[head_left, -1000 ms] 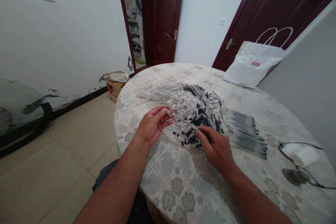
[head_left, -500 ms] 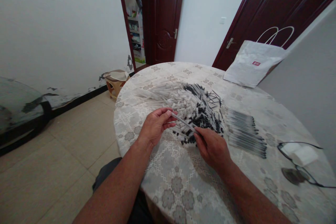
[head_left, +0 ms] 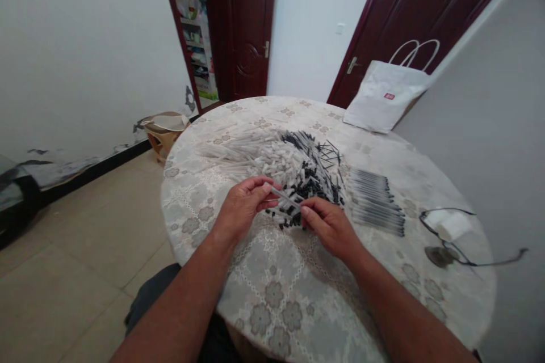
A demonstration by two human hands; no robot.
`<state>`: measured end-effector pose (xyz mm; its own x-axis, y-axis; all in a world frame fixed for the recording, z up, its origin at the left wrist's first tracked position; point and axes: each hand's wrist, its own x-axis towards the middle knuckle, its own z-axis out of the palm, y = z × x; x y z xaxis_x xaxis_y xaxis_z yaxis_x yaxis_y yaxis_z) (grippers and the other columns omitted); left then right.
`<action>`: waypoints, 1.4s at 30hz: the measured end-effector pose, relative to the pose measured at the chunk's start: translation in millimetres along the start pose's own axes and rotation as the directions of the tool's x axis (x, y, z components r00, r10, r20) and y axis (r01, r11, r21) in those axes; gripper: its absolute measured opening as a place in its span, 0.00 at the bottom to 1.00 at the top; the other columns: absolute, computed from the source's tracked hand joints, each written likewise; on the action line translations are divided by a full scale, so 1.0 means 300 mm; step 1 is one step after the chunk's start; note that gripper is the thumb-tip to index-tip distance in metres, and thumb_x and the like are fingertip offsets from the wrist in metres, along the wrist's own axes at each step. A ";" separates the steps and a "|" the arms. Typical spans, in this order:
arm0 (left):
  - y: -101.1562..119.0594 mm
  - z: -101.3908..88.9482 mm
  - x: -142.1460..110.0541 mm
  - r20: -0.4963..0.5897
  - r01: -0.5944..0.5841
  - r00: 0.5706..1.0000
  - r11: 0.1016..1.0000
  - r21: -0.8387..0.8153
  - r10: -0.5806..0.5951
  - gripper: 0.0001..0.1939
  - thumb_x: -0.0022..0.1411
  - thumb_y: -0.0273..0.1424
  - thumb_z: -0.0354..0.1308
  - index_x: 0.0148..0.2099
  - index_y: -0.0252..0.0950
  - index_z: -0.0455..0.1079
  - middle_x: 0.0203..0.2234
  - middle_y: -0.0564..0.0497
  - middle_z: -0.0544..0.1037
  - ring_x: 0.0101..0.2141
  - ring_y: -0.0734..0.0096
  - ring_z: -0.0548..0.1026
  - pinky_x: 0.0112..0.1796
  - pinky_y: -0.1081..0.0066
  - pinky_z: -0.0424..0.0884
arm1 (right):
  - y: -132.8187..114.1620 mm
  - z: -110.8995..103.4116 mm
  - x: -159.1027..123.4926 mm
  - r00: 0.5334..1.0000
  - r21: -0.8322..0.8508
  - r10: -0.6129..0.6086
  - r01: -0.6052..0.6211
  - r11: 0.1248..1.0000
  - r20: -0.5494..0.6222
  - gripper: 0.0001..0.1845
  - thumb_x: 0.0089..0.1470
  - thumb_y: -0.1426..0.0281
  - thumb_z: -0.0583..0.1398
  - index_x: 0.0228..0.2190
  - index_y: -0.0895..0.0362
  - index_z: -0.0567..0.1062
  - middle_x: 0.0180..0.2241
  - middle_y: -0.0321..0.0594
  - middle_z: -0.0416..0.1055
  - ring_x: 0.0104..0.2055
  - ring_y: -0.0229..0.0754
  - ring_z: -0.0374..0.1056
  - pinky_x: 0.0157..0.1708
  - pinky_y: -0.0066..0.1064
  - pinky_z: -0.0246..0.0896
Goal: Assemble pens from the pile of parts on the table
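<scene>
Between my two hands a slim, translucent pen point(head_left: 286, 197) is held at a slant above the table. My left hand point(head_left: 242, 205) pinches its upper left end between thumb and fingers. At its lower right end, the thumb and fingers of my right hand point(head_left: 328, 224) close on it and hide its tip. Just beyond my hands lies a heap of loose pen parts: clear and whitish tubes point(head_left: 238, 147), short white pieces point(head_left: 281, 156) and small black caps point(head_left: 313, 181). A row of pens with dark ends point(head_left: 378, 198) lies side by side to the right.
The round table has a flowered tablecloth point(head_left: 289, 300). At the right are glasses point(head_left: 447, 244), a white roll point(head_left: 453, 225) and a dark round object point(head_left: 439, 256). A white paper bag point(head_left: 383, 96) stands at the back right. A stool point(head_left: 162, 133) stands left of the table.
The view has swung to the right, shifting everything leftward in the picture. My hands have come slightly closer together, and less of the pen shows between them.
</scene>
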<state>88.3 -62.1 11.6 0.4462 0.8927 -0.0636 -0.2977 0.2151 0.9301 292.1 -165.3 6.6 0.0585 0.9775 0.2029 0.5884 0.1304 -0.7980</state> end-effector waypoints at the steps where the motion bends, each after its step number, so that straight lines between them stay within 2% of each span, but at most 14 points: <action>1: -0.001 0.009 -0.004 0.012 -0.010 1.000 0.999 0.037 0.009 0.15 0.61 0.38 0.67 0.47 0.34 0.75 0.44 0.43 0.84 0.39 0.65 0.83 0.43 0.64 0.81 | -0.005 -0.003 0.002 0.999 -0.051 -0.049 0.050 0.997 0.016 0.12 0.68 0.63 0.56 0.38 0.54 0.78 0.30 0.34 0.77 0.31 0.37 0.72 0.33 0.27 0.62; 6: 0.001 0.029 -0.012 0.086 -0.054 0.996 0.935 0.350 0.025 0.17 0.61 0.41 0.67 0.47 0.36 0.78 0.39 0.46 0.85 0.39 0.60 0.83 0.41 0.62 0.81 | -0.013 -0.016 0.013 0.975 -0.271 -0.217 0.219 0.937 0.037 0.12 0.68 0.68 0.57 0.48 0.56 0.77 0.40 0.41 0.79 0.41 0.41 0.73 0.43 0.31 0.63; 9: 0.001 0.023 -0.010 0.116 -0.065 0.993 0.874 0.481 0.010 0.18 0.61 0.43 0.67 0.48 0.38 0.79 0.37 0.47 0.85 0.37 0.60 0.84 0.41 0.62 0.81 | 0.001 -0.047 0.024 0.950 -0.389 -0.310 0.298 0.872 0.032 0.11 0.68 0.69 0.57 0.46 0.56 0.77 0.43 0.44 0.77 0.45 0.44 0.71 0.48 0.35 0.63; 12: 0.001 0.014 -0.007 0.118 -0.070 0.993 0.862 0.502 0.012 0.20 0.61 0.44 0.66 0.49 0.38 0.79 0.40 0.46 0.85 0.40 0.58 0.84 0.40 0.63 0.81 | 0.036 -0.131 0.034 0.940 -0.489 -0.340 0.294 0.821 -0.005 0.09 0.67 0.71 0.57 0.43 0.56 0.78 0.44 0.46 0.75 0.48 0.46 0.68 0.51 0.38 0.62; 14: 0.002 0.007 -0.004 0.096 -0.071 0.995 0.866 0.494 0.027 0.20 0.60 0.45 0.66 0.49 0.38 0.78 0.41 0.45 0.85 0.41 0.57 0.84 0.39 0.63 0.81 | 0.084 -0.217 0.036 0.952 -0.580 -0.297 0.198 0.790 -0.079 0.08 0.66 0.70 0.58 0.42 0.56 0.78 0.43 0.47 0.74 0.47 0.47 0.67 0.51 0.40 0.62; 17: 0.003 -0.004 0.002 0.059 -0.079 0.997 0.853 0.516 0.057 0.20 0.61 0.46 0.66 0.48 0.37 0.79 0.40 0.45 0.85 0.40 0.57 0.84 0.39 0.63 0.81 | 0.192 -0.362 0.027 0.949 -0.691 -0.210 -0.011 0.723 -0.235 0.09 0.65 0.71 0.58 0.42 0.56 0.79 0.43 0.48 0.74 0.48 0.50 0.67 0.53 0.41 0.61; 20: 0.001 -0.013 0.006 0.045 -0.085 0.996 0.841 0.534 0.073 0.19 0.61 0.46 0.65 0.47 0.37 0.79 0.39 0.45 0.85 0.39 0.57 0.84 0.39 0.63 0.81 | 0.301 -0.469 0.011 0.932 -0.744 -0.042 -0.260 0.616 -0.360 0.12 0.64 0.71 0.57 0.45 0.57 0.79 0.45 0.50 0.75 0.51 0.51 0.67 0.54 0.41 0.60; 22: -0.001 -0.018 0.007 0.044 -0.085 0.996 0.837 0.541 0.073 0.20 0.62 0.46 0.64 0.47 0.37 0.79 0.39 0.45 0.85 0.39 0.57 0.84 0.39 0.63 0.81 | 0.350 -0.501 0.003 0.907 -0.749 0.104 -0.398 0.530 -0.409 0.14 0.64 0.71 0.57 0.47 0.56 0.79 0.48 0.49 0.75 0.52 0.51 0.67 0.54 0.39 0.60; 24: 0.000 -0.024 0.009 0.045 -0.090 0.996 0.826 0.556 0.078 0.20 0.62 0.47 0.63 0.47 0.37 0.78 0.39 0.45 0.85 0.40 0.57 0.84 0.39 0.63 0.81 | 0.378 -0.508 0.001 0.882 -0.752 0.217 -0.471 0.461 -0.419 0.15 0.64 0.70 0.56 0.48 0.54 0.79 0.49 0.47 0.75 0.53 0.50 0.68 0.53 0.36 0.60; 26: 0.006 -0.032 0.010 0.045 -0.104 0.994 0.800 0.590 0.096 0.21 0.62 0.48 0.62 0.47 0.37 0.78 0.39 0.45 0.85 0.40 0.58 0.83 0.39 0.63 0.81 | 0.390 -0.501 0.004 0.871 -0.757 0.271 -0.490 0.432 -0.409 0.16 0.64 0.70 0.56 0.48 0.52 0.80 0.50 0.46 0.76 0.53 0.49 0.68 0.51 0.35 0.61; 30: 0.026 -0.054 0.009 0.024 -0.119 0.990 0.748 0.653 0.137 0.21 0.63 0.48 0.61 0.47 0.37 0.78 0.39 0.45 0.85 0.39 0.58 0.83 0.40 0.63 0.80 | 0.399 -0.485 0.013 0.870 -0.765 0.303 -0.489 0.420 -0.390 0.18 0.63 0.72 0.55 0.48 0.53 0.81 0.50 0.47 0.77 0.54 0.49 0.70 0.50 0.35 0.62; 36: 0.049 -0.077 0.003 0.017 -0.114 0.990 0.730 0.674 0.139 0.21 0.64 0.48 0.59 0.49 0.38 0.78 0.40 0.46 0.85 0.38 0.60 0.83 0.39 0.65 0.79 | 0.407 -0.470 0.019 0.887 -0.787 0.320 -0.448 0.424 -0.332 0.27 0.58 0.78 0.55 0.57 0.55 0.77 0.50 0.48 0.79 0.54 0.47 0.72 0.53 0.32 0.62; 39: 0.065 -0.091 0.002 0.006 -0.116 0.986 0.653 0.749 0.168 0.21 0.64 0.48 0.58 0.49 0.39 0.78 0.39 0.47 0.85 0.37 0.60 0.82 0.39 0.66 0.77 | 0.415 -0.465 0.017 0.896 -0.796 0.318 -0.427 0.429 -0.309 0.28 0.57 0.77 0.55 0.57 0.55 0.77 0.52 0.48 0.79 0.54 0.46 0.72 0.55 0.32 0.61; 42: 0.077 -0.114 0.005 -0.001 -0.120 0.975 0.529 0.840 0.223 0.19 0.64 0.47 0.57 0.48 0.40 0.79 0.37 0.47 0.85 0.38 0.58 0.82 0.42 0.64 0.76 | 0.426 -0.464 0.015 0.899 -0.801 0.315 -0.421 0.426 -0.306 0.26 0.59 0.77 0.53 0.55 0.56 0.79 0.53 0.49 0.78 0.56 0.48 0.72 0.56 0.34 0.61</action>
<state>53.4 -42.3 20.7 0.3676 0.9186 0.1453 0.4981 -0.3264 0.8033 480.0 -167.5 -15.5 0.4841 0.8687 0.1048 0.8717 -0.4893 0.0289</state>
